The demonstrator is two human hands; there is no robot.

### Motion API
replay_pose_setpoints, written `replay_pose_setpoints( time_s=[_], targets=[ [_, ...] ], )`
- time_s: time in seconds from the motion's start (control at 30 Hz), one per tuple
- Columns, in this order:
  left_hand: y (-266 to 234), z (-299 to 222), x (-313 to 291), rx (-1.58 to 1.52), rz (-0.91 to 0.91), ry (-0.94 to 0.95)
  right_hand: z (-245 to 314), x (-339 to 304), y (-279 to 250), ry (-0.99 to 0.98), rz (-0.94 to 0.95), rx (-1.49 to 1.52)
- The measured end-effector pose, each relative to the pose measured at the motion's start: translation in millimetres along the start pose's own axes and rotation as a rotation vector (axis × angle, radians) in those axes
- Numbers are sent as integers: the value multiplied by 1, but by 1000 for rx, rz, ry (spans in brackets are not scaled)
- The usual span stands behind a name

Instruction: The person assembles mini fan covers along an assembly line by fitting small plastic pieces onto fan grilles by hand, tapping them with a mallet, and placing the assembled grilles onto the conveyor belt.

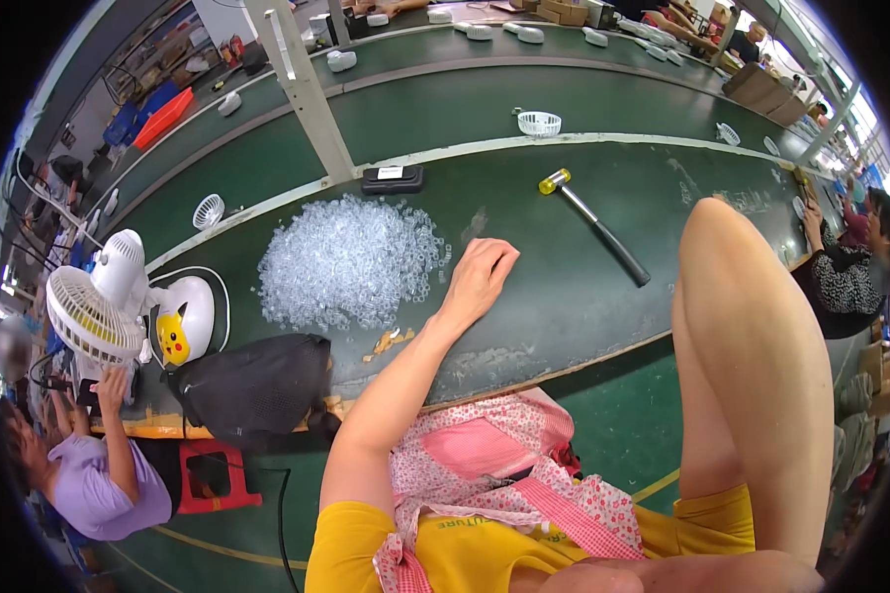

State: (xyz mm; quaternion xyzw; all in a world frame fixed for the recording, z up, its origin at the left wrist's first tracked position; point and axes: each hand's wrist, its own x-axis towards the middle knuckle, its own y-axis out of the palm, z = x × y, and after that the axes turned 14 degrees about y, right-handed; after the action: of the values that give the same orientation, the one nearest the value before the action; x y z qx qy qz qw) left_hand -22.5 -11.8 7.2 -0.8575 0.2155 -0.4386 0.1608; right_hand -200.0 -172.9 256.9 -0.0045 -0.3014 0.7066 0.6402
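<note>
My left hand rests on the dark green tabletop, its fingers curled together and pointing right. Their undersides are hidden, so I cannot make out whether anything is in them. Just left of this hand lies a large heap of small clear plastic pieces, with a few strays by the wrist. A hammer with yellow faces and a black grip lies to the right, apart from the hand. My right arm is raised and sharply bent at the elbow, and its hand is out of view.
Behind the heap sits a black case. A white fan and a black bag stand at the left. Past the table's back rail, a conveyor carries white basket-like parts. Co-workers sit on both sides, and a metal post rises behind.
</note>
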Motion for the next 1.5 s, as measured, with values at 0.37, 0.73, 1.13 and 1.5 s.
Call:
replay_pose_setpoints(
  time_s=[0.37,0.73,1.13,1.5],
  targets=[
    [4,-3,4,-23,-20,49,13,-3,13,109,-16,12],
    [2,-4,4,19,0,59,34,-12,37,265,-75,70],
    [3,-2,0,-4,-50,112,-30,-8,-11,126,206,227],
    [17,-29,9,-1837,159,-570,-134,55,-80,44,625,298]
  ],
)
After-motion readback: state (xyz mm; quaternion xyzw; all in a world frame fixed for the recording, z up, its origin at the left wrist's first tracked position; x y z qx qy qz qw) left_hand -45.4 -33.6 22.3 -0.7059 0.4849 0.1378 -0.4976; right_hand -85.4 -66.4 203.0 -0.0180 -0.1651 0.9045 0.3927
